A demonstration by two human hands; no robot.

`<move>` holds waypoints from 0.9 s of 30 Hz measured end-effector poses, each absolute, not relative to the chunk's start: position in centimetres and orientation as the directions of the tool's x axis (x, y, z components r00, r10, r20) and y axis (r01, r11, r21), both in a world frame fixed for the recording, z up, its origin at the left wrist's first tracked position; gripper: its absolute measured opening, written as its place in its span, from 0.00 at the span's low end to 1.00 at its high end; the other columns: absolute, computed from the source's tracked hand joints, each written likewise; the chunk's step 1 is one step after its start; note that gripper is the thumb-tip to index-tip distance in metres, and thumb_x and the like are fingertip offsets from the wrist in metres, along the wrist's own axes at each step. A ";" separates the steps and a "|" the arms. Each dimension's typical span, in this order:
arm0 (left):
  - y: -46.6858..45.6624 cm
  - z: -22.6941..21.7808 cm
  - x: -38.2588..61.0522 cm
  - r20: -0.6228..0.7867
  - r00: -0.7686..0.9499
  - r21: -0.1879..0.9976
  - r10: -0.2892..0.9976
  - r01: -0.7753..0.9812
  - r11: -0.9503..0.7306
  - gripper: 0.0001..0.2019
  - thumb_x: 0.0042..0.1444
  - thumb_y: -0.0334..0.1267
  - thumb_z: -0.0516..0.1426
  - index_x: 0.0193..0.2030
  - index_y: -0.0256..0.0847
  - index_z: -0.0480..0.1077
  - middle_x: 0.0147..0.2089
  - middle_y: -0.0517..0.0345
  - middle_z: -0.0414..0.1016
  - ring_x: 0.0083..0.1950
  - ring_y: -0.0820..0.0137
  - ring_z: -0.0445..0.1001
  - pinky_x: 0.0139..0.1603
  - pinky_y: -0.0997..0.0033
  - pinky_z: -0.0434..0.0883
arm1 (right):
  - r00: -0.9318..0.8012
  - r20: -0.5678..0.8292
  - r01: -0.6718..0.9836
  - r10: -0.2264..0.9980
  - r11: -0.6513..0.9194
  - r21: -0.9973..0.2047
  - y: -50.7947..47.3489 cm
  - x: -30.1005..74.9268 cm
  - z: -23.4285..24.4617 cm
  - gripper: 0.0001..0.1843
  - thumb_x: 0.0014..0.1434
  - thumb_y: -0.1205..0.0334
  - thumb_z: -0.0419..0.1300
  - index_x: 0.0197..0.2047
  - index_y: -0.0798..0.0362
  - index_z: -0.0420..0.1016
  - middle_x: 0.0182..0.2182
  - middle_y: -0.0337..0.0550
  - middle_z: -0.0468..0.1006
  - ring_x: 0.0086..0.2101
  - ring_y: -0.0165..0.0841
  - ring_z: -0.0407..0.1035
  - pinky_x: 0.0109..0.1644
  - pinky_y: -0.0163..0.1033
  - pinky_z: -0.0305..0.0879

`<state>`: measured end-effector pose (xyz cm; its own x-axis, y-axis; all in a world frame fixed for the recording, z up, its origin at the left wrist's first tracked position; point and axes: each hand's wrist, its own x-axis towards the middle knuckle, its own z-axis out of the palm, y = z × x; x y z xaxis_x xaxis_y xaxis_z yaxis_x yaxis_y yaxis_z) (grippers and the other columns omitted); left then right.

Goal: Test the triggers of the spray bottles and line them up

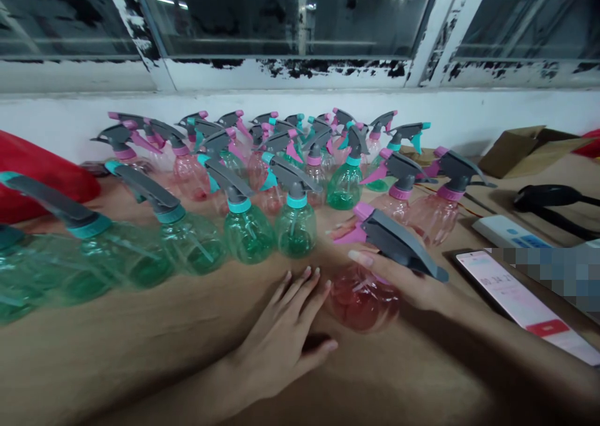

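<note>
My right hand (398, 282) is wrapped round a pink spray bottle (363, 301) with a grey trigger head (398, 245), standing on the brown table (140, 351) near its front. My left hand (285, 332) lies flat on the table just left of that bottle, fingers stretched out and apart, fingertips close to its pink body. Right behind my left hand stand two green spray bottles (248, 226) with teal collars (295, 223).
Several green and pink spray bottles (347, 176) crowd the table back to the white wall. A phone (520, 301) lies at the right, with a white device (506, 232), a black tool (548, 198) and a cardboard box (529, 148) beyond. Red plastic (32, 170) sits at the left.
</note>
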<state>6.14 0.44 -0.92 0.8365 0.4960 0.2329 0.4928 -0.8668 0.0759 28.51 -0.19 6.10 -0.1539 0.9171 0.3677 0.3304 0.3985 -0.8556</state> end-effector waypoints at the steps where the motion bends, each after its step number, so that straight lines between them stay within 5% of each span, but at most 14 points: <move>1: 0.4 -0.9 6.2 0.232 0.834 0.066 0.500 0.500 -0.864 0.32 0.63 0.52 0.51 0.67 0.33 0.50 0.69 0.43 0.49 0.70 0.57 0.46 0.66 0.50 0.51 | -0.175 0.340 0.328 0.924 0.381 -0.865 -0.1 28.6 5.9 0.13 0.59 0.53 0.59 0.45 0.45 0.76 0.40 0.42 0.79 0.42 0.39 0.74 0.52 0.48 0.69; 18: 0.1 -0.7 6.4 0.210 0.785 0.070 0.583 0.583 -0.809 0.28 0.60 0.49 0.55 0.62 0.33 0.60 0.67 0.40 0.55 0.67 0.52 0.53 0.62 0.48 0.59 | -0.151 0.282 0.095 0.948 0.297 -0.950 -0.9 27.0 7.5 0.14 0.56 0.65 0.62 0.47 0.47 0.73 0.51 0.41 0.75 0.51 0.36 0.71 0.55 0.40 0.69; 27: 0.1 -0.7 6.4 0.226 0.766 0.081 0.601 0.600 -0.796 0.26 0.59 0.45 0.56 0.61 0.36 0.61 0.65 0.41 0.58 0.66 0.52 0.56 0.59 0.49 0.63 | -0.161 0.274 0.087 0.948 0.290 -0.953 -1.0 27.3 7.7 0.16 0.54 0.65 0.64 0.47 0.47 0.72 0.49 0.42 0.77 0.49 0.35 0.72 0.55 0.39 0.70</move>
